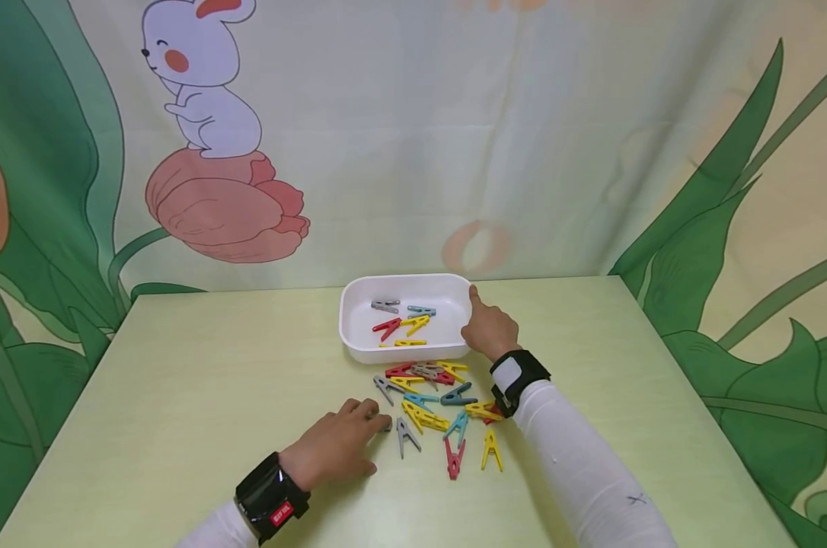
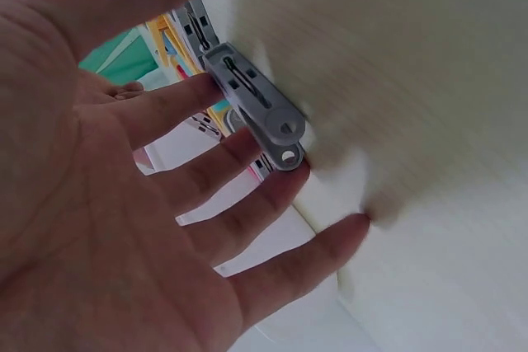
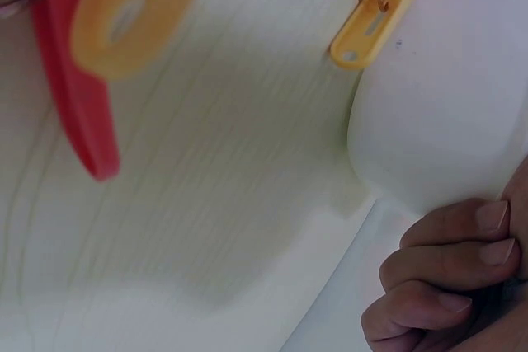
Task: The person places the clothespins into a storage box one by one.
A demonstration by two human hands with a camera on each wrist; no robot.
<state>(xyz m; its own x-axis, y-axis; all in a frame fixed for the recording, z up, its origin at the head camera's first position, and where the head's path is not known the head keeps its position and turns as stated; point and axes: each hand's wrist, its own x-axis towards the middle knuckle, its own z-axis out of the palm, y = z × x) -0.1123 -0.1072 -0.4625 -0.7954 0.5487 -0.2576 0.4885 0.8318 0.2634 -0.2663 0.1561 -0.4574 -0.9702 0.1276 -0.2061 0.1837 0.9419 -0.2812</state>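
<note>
A white plastic tray (image 1: 407, 355) stands near the table's far edge, with several clothespins inside in grey, blue, red and yellow. My right hand (image 1: 492, 327) holds the tray's right end at the rim; its lower fingers (image 3: 441, 265) are curled against the outer wall. Low over the table, my left hand (image 1: 334, 447) has its fingers spread. In the left wrist view, those fingertips touch a grey clothespin (image 2: 256, 92), which the hand mostly hides from the head view. Another grey clothespin (image 1: 406, 435) lies just to its right.
Loose clothespins lie in front of the tray, among them a dark blue one (image 1: 458, 395), a light blue one (image 1: 458, 426), a red one (image 1: 455, 458) and a yellow one (image 1: 492, 449). Behind the pale table (image 1: 215, 380) hangs a printed curtain (image 1: 386, 152).
</note>
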